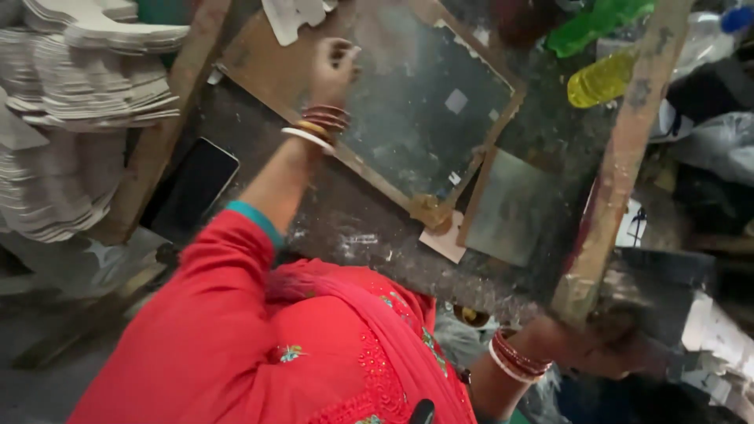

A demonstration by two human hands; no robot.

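a white card piece [292, 17] is touched by the left hand [333, 69], fingers curled, at the top edge of the framed board [408, 102] on the worktop [236, 126], while the blurred right hand [605, 345], grip unclear, is held low; card stacks [71, 118] lie left, untouched

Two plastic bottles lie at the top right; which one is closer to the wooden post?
The yellow bottle: its end reaches the wooden post. The green bottle lies above it, farther up the frame.
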